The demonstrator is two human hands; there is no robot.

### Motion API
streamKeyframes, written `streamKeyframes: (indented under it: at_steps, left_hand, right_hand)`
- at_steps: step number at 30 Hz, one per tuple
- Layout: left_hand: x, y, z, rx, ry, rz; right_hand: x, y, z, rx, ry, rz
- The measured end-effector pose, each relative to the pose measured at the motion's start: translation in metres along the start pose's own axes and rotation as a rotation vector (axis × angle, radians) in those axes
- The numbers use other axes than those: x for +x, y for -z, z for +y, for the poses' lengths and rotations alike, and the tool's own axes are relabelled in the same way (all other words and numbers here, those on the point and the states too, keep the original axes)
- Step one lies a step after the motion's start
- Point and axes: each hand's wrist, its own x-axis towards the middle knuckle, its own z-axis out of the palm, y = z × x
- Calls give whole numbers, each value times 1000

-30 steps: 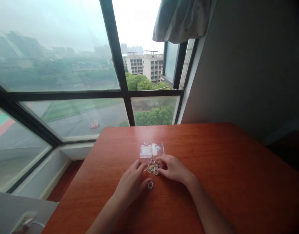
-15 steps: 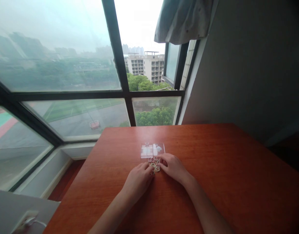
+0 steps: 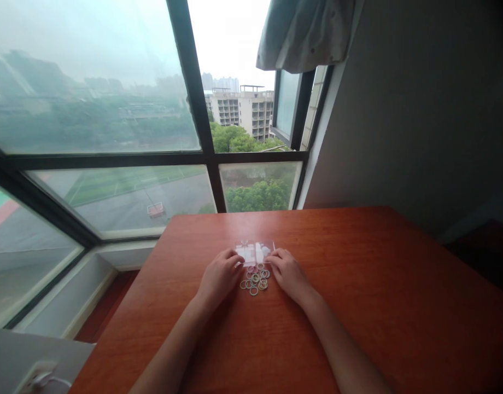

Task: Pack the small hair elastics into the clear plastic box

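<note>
While the big window (image 3: 112,109) fills the far side of the view, the work sits on the red-brown wooden counter (image 3: 378,284), towards its window edge. The left hand (image 3: 219,276) and right hand (image 3: 288,272) lie palm down, a little apart, with fingers curled forward so that the tips meet the two near corners of a flat clear packet (image 3: 255,251) with white patches inside. Whether they pinch its edges or only rest on them cannot be told. Between the hands, just on the near side of the packet, lies a loose heap of small rings (image 3: 255,280) in pale mixed colours, probably little elastic bands. To handle the packet well, I judge it best to grip it evenly at both corners and lift it straight. The wrists should stay off the heap, since light rings scatter or roll at the slightest brush.
</note>
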Motion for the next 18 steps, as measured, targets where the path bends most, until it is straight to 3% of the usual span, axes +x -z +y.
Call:
streamKeyframes:
  at_steps: [7,18]
  left_hand:
    - [-10,-6,-5,-113,-23,-27]
    - [-10,-5,-2,-87,-47,-37]
  right_hand:
    - [-5,5,-2,19,-17,-25]
    - [-7,10,-8,-12,-47,-39]
